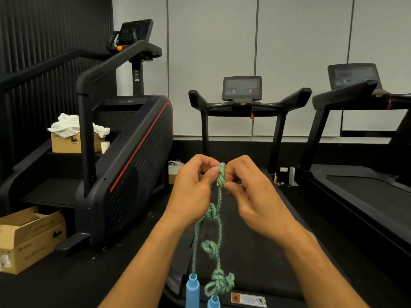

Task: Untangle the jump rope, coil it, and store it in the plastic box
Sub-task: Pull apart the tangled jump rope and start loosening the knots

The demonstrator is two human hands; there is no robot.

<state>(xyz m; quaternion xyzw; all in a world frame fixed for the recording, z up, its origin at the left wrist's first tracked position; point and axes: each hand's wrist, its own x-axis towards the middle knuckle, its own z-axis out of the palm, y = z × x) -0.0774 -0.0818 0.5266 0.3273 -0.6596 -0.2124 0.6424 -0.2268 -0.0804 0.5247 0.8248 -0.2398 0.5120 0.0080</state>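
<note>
Pinching the top knot of the jump rope (pixel 221 175) between your left hand (pixel 195 185) and right hand (pixel 249 192), fingers curled tight on it, you hold it above the treadmill belt (pixel 255 252). Pulling outward could cinch this knot, and the lower knots (pixel 219 283) near the blue handles (pixel 192 290) may tighten under the hanging weight.
</note>
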